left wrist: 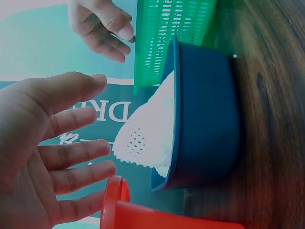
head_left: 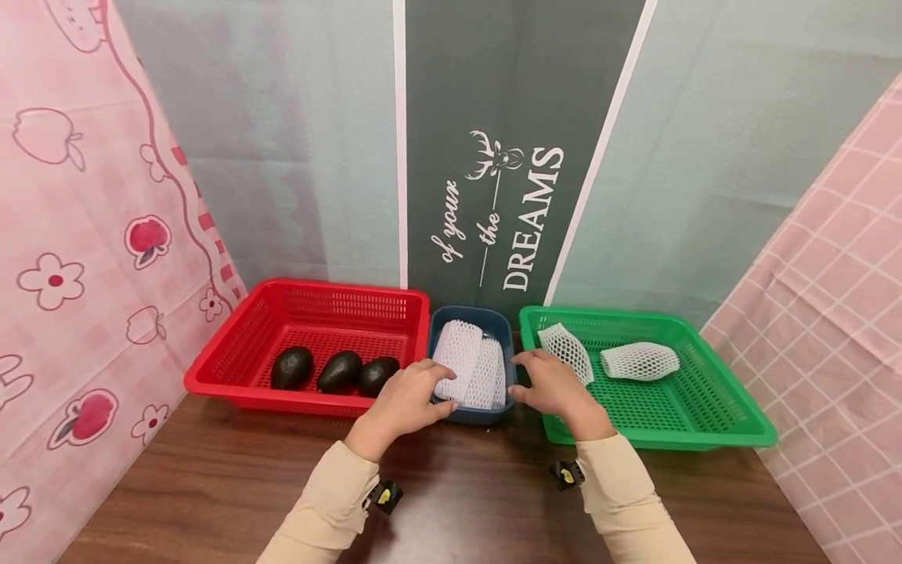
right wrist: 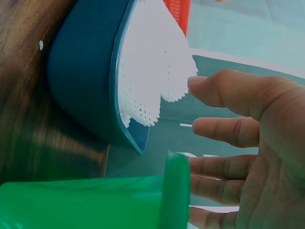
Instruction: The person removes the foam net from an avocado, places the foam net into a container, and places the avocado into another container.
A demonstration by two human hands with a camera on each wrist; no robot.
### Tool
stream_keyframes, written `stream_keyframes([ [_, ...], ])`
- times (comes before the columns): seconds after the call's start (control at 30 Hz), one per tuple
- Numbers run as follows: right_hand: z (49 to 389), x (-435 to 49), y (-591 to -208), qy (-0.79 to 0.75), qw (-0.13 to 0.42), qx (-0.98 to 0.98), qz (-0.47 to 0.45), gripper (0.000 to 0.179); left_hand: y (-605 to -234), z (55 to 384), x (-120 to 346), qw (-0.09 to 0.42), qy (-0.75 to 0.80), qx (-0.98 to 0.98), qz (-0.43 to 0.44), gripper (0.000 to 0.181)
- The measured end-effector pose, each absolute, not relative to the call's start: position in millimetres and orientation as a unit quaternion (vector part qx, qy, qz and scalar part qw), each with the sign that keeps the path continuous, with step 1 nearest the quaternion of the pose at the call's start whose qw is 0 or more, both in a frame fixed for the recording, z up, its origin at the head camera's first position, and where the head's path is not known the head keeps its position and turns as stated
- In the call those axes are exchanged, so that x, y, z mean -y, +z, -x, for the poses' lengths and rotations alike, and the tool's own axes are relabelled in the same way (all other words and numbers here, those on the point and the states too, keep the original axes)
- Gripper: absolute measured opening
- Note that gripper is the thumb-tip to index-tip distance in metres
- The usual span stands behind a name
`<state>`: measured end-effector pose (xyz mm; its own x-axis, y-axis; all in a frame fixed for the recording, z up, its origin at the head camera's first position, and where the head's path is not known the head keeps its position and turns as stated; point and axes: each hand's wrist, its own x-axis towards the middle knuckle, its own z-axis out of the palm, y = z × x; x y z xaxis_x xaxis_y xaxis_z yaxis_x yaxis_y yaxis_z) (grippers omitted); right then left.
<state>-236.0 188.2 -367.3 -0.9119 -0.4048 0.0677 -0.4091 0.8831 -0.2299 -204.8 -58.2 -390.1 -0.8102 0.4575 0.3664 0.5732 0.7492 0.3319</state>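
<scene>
White foam net sleeves (head_left: 460, 362) lie in a small blue bin (head_left: 474, 416) in the middle of the table. My left hand (head_left: 409, 398) hovers by the bin's left side, its fingertips overlapping the sleeves in the head view. In the left wrist view that hand (left wrist: 62, 152) has its fingers spread and holds nothing. Over the left wall of the green basket (head_left: 705, 439), my right hand (head_left: 560, 390) reaches toward the bin's right rim. Its fingers (right wrist: 228, 131) are extended with nothing between them in the right wrist view.
A red basket (head_left: 282, 401) at the left holds three dark avocados (head_left: 340, 371). Two net-wrapped pieces (head_left: 640, 361) sit in the green basket at the right. Behind the containers hangs a grey-green curtain (head_left: 282, 157), and the wooden table (head_left: 479, 493) spreads in front.
</scene>
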Motion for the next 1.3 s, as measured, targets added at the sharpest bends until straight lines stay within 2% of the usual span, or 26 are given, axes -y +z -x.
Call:
stream_keyframes([
  [0.3, 240.0, -206.7, -360.4, 0.125, 0.010, 0.972, -0.200, 0.050, -397.8, 205.4, 49.8, 0.163, -0.183, 0.922, 0.300, 0.038],
  [0.6, 248.1, -224.6, -358.6, 0.134, 0.002, 0.972, -0.192, 0.048, -399.7, 201.3, 41.1, 0.134, -0.184, 0.921, 0.315, 0.041],
  [1.3, 263.7, -248.3, -333.8, 0.127, -0.025, 0.974, -0.186, 0.048, -410.8, 195.9, 20.9, 0.112, -0.194, 0.916, 0.332, 0.040],
])
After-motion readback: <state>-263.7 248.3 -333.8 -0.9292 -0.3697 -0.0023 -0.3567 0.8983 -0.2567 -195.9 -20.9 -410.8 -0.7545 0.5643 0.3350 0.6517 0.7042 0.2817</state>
